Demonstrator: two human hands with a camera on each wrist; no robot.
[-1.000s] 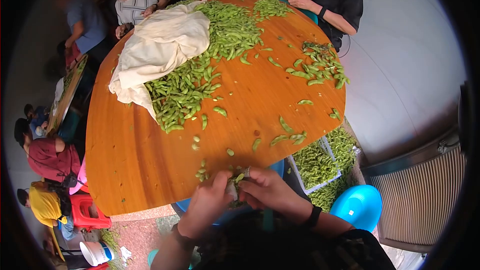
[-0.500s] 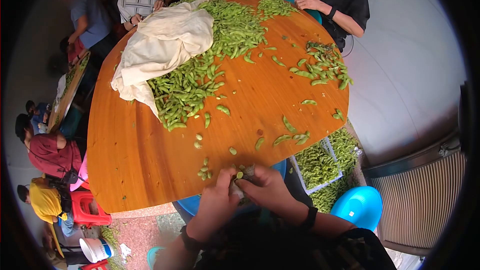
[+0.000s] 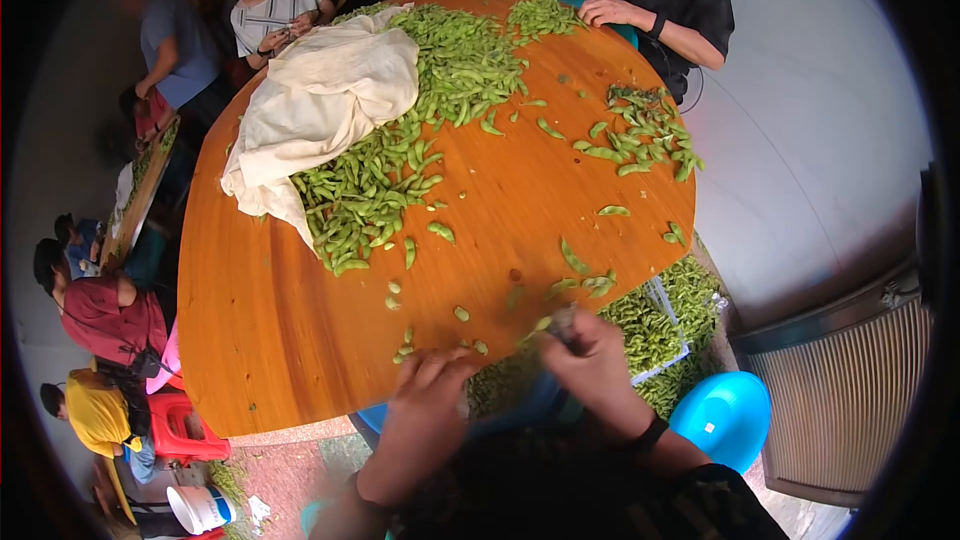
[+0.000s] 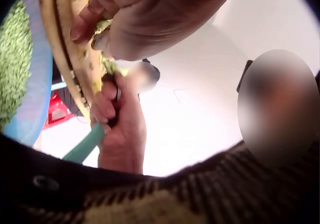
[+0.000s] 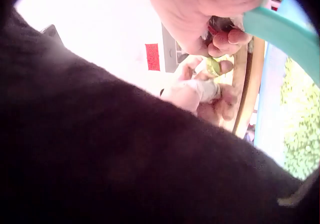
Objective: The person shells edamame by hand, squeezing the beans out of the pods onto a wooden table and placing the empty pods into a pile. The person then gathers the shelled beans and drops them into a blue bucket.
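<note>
My left hand (image 3: 425, 415) is low over the near table edge; in the right wrist view it (image 5: 200, 93) pinches a green pod (image 5: 214, 65), with whitish wrapping on a finger. Blurred and apart to its right, my right hand (image 3: 597, 370) grips a small dark object (image 3: 565, 325). The left wrist view shows my right hand (image 4: 125, 124) curled round that dark object, beside a teal strip (image 4: 85, 145). Loose beans (image 3: 461, 313) lie beyond my left fingers. Green pods (image 3: 460, 65) are heaped on the wooden table (image 3: 300, 340), partly under a cream cloth (image 3: 335, 80).
A crate of pods (image 3: 645, 330) stands below the table's right edge, near a blue basin (image 3: 722, 420). Shelled beans (image 4: 15, 58) fill a blue tub in the left wrist view. Several people sit around; red stools (image 3: 185, 430) and a white bucket (image 3: 200, 508) are lower left.
My hands, together over the near edge before, are now apart: the right has moved right and slightly up with the dark object. A bean shows on the table by my left fingertips.
</note>
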